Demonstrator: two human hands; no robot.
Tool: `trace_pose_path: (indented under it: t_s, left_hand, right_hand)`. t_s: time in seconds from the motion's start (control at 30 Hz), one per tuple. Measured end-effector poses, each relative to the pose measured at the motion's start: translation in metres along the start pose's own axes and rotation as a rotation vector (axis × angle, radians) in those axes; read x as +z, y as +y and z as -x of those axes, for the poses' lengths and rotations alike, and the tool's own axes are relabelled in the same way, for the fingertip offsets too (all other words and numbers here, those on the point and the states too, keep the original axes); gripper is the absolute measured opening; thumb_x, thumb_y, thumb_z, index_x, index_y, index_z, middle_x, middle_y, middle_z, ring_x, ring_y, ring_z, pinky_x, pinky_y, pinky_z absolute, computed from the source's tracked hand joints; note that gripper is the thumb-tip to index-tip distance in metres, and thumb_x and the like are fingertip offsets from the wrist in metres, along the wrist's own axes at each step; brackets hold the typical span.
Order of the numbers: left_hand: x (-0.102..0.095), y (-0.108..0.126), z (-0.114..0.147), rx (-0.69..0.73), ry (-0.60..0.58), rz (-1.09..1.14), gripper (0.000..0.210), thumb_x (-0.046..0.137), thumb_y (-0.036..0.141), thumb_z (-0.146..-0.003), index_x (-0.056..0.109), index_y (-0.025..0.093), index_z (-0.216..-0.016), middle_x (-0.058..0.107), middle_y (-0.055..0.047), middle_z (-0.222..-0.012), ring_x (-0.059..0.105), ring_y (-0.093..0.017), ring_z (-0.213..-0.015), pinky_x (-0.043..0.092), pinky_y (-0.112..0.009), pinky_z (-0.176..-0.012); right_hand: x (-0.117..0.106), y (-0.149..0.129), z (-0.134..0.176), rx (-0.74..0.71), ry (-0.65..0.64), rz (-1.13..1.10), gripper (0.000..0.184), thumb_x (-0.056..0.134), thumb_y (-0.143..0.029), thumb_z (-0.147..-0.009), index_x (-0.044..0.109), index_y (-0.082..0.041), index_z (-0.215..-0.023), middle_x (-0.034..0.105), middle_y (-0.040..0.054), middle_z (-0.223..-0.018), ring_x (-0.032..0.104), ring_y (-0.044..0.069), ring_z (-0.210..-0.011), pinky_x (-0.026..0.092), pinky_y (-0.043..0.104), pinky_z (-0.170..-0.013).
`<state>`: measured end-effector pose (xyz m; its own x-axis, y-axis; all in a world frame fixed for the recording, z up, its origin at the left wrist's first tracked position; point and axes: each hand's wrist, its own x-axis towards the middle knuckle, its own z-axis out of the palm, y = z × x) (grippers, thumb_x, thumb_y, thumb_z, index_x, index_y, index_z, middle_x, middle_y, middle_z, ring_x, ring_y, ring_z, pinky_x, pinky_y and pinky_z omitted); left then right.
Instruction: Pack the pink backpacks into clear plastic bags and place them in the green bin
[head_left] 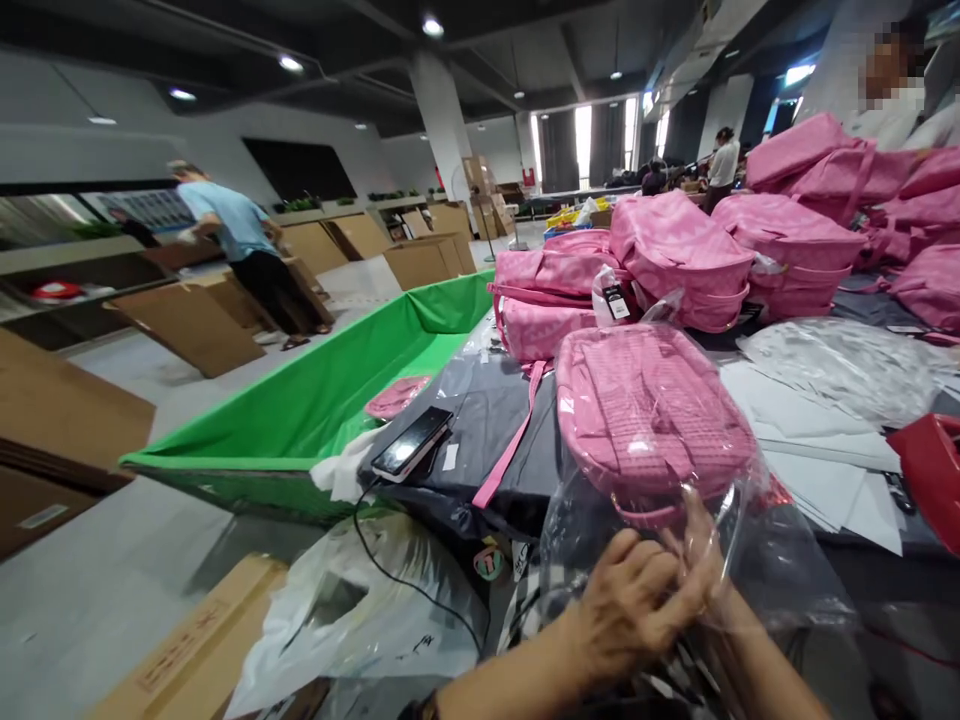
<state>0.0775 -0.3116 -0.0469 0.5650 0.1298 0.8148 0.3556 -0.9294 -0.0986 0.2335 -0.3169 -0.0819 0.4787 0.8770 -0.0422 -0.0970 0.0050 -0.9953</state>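
A pink quilted backpack (652, 410) lies on the dark-covered table, inside a clear plastic bag (577, 530) whose loose end hangs toward me. Just below the backpack's top loop, both hands come together at the bag. My left hand (630, 595) has its fingers curled, closed on the plastic. Close against it, my right hand (701, 565) grips the film too, with one finger pointing up toward the backpack; the bag partly covers this hand.
More pink backpacks (675, 255) are piled behind. White sheets (810, 430), clear plastic bags (847, 365) and a red item (930, 470) lie to the right. At left are a phone (412, 442) with a cable and a green bin (300, 420). Several people stand farther off.
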Motion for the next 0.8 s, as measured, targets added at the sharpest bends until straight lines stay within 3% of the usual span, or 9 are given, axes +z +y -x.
trace_pose_path:
  t_s: [0.1, 0.17, 0.23, 0.33, 0.4, 0.5, 0.6, 0.67, 0.8]
  left_hand:
    - [-0.005, -0.008, 0.058, -0.460, -0.011, -0.244, 0.070, 0.078, 0.032, -0.084, 0.051, 0.023, -0.147, 0.059, -0.018, -0.142, 0.052, -0.036, -0.136, 0.039, -0.053, -0.112]
    - [-0.005, -0.014, 0.094, -0.825, -0.059, -0.304, 0.087, 0.079, 0.035, -0.080, 0.041, 0.018, -0.155, 0.044, -0.026, -0.157, 0.040, -0.043, -0.147, 0.034, -0.061, -0.114]
    - [-0.001, -0.020, 0.117, -1.186, -0.095, -0.128, 0.094, 0.079, 0.044, -0.077, 0.039, 0.013, -0.156, 0.056, -0.025, -0.147, 0.053, -0.041, -0.136, 0.041, -0.058, -0.110]
    - [0.000, -0.018, 0.123, -1.539, -0.075, 0.426, 0.077, 0.069, 0.065, -0.078, 0.065, 0.010, -0.132, 0.075, -0.010, -0.087, 0.070, -0.029, -0.085, 0.054, -0.042, -0.086]
    - [-0.011, -0.007, 0.117, -1.611, 0.009, 0.706, 0.070, 0.062, 0.074, -0.081, 0.077, 0.011, -0.107, 0.063, -0.002, -0.062, 0.061, -0.020, -0.063, 0.051, -0.033, -0.070]
    - [-0.043, 0.011, 0.113, -1.699, 0.138, 0.912, 0.064, 0.070, 0.073, -0.078, 0.080, 0.014, -0.099, 0.057, 0.001, -0.059, 0.049, -0.013, -0.056, 0.042, -0.024, -0.056]
    - [-0.068, 0.006, 0.118, -1.826, 0.245, 0.915, 0.066, 0.082, 0.074, -0.065, 0.079, 0.013, -0.091, 0.048, 0.006, -0.052, 0.038, -0.008, -0.049, 0.034, -0.020, -0.050]
    - [-0.070, -0.006, 0.123, -1.853, 0.331, 0.839, 0.072, 0.083, 0.079, -0.057, 0.077, 0.013, -0.085, 0.038, 0.009, -0.046, 0.031, -0.006, -0.046, 0.029, -0.019, -0.046]
    - [-0.061, -0.013, 0.126, -1.805, 0.356, 0.730, 0.076, 0.079, 0.080, -0.060, 0.077, 0.012, -0.093, 0.053, 0.005, -0.055, 0.041, -0.009, -0.050, 0.035, -0.019, -0.046]
  right_hand:
    - [0.005, -0.005, -0.004, 0.244, 0.064, -0.254, 0.060, 0.076, -0.077, -0.070, 0.071, -0.021, -0.090, 0.071, 0.0012, -0.076, 0.065, 0.017, -0.066, 0.055, 0.027, -0.054]
    - [0.003, -0.005, -0.005, 0.336, -0.010, -0.299, 0.056, 0.084, -0.069, -0.065, 0.073, -0.020, -0.089, 0.074, 0.0020, -0.077, 0.065, 0.018, -0.064, 0.055, 0.027, -0.052]
    - [0.002, -0.006, -0.005, 0.448, -0.116, -0.335, 0.058, 0.086, -0.067, -0.065, 0.076, -0.020, -0.098, 0.078, 0.0048, -0.087, 0.072, 0.023, -0.075, 0.059, 0.030, -0.058]
    - [0.005, -0.014, -0.002, 0.554, -0.244, -0.395, 0.062, 0.086, -0.068, -0.065, 0.077, -0.021, -0.106, 0.080, 0.0084, -0.103, 0.075, 0.029, -0.096, 0.064, 0.036, -0.071]
    - [0.013, -0.024, 0.001, 0.536, -0.194, -0.420, 0.060, 0.086, -0.067, -0.066, 0.077, -0.023, -0.106, 0.079, 0.0069, -0.107, 0.075, 0.030, -0.101, 0.064, 0.038, -0.076]
    - [0.032, -0.036, 0.002, 0.476, -0.148, -0.415, 0.064, 0.078, -0.072, -0.072, 0.075, -0.025, -0.116, 0.079, 0.0072, -0.111, 0.074, 0.030, -0.105, 0.064, 0.041, -0.079]
    - [0.056, -0.037, -0.008, 0.507, -0.206, -0.334, 0.070, 0.070, -0.076, -0.078, 0.073, -0.020, -0.120, 0.079, 0.0116, -0.105, 0.074, 0.033, -0.105, 0.064, 0.046, -0.083]
    - [0.063, -0.032, -0.015, 0.555, -0.197, -0.273, 0.069, 0.064, -0.077, -0.082, 0.074, -0.019, -0.118, 0.079, 0.0123, -0.098, 0.075, 0.032, -0.100, 0.063, 0.046, -0.082]
    - [0.037, -0.019, -0.006, 0.589, -0.489, -0.138, 0.075, 0.047, -0.085, -0.086, 0.075, -0.018, -0.103, 0.078, 0.0151, -0.090, 0.076, 0.029, -0.087, 0.063, 0.039, -0.069]
